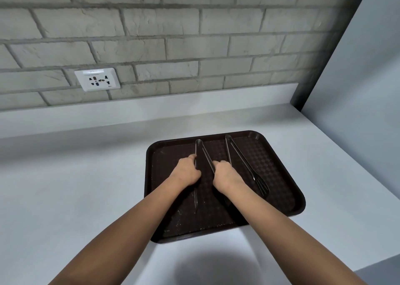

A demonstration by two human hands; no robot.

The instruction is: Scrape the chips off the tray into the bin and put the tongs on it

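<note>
Two pairs of dark slender tongs lie on the brown rectangular plastic tray mid-frame, left hand and right hand fingers gripping the left-hand pair's arms, seemingly to settle it.

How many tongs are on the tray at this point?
2. One pair of tongs lies near the middle of the tray, with the left hand and right hand each gripping an arm of it. The other tongs lie free to the right.

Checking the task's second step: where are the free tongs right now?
In the head view, the free tongs lie on the tray's right half, just right of the right hand.
</note>
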